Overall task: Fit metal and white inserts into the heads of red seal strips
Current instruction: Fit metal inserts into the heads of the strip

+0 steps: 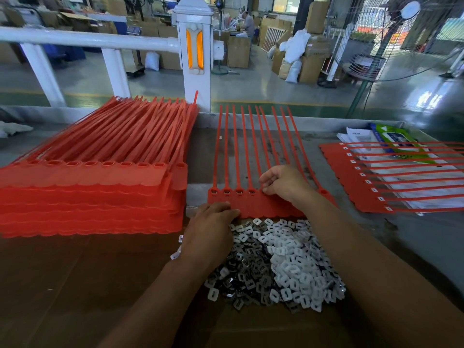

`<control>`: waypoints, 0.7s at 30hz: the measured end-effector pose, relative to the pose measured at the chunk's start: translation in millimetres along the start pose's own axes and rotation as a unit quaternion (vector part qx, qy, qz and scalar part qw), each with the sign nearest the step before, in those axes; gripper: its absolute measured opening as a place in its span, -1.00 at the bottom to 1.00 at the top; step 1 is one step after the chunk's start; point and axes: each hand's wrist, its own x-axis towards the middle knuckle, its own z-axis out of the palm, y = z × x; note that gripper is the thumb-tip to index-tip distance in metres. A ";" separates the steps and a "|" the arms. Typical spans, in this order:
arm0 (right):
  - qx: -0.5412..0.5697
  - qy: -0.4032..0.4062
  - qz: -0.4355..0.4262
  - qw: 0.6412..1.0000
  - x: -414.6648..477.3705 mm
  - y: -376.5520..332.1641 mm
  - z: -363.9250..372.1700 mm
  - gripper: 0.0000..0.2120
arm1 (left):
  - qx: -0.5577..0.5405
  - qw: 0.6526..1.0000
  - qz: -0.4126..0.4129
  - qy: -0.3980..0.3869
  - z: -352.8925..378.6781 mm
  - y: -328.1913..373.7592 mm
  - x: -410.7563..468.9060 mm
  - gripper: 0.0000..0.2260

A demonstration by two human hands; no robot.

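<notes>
Workshop tabletop [324, 131], head view: inserts going into a row of red seal strips [263, 209].
Right hand [281, 183] curls its fingertips on the fifth head, just beyond the insert pile [288, 262]. Left hand [213, 227] bears curled on the row's near edge. What either holds is hidden. Best pin that edge and press each insert square.

The red seal strips [251, 207] look like smooth moulded plastic with a soft sheen, and so does the stack [88, 197] of them at the left. The white inserts [296, 267] are matt plastic. The metal inserts [241, 262] are dark and glinting. The brown cardboard [75, 285] is matt. The grey bench [326, 136] looks dull and scuffed. The green packet [391, 139] is glossy film, and the paper sheets [356, 138] are matt white.
</notes>
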 end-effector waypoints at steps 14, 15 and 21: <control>0.014 0.004 0.016 1.000 2.8 2.2 -0.4 -0.76 | -0.001 1.000 -0.012 -0.005 -3.9 4.3 -1.0 -0.55; 0.008 0.001 0.016 1.000 3.4 1.5 0.0 -0.75 | -0.001 1.000 -0.012 -0.005 -4.0 4.3 -1.2 -0.55; -0.001 0.012 0.008 1.000 2.3 3.2 0.6 -0.76 | -0.004 1.000 -0.014 -0.002 -4.4 4.9 -1.6 -0.54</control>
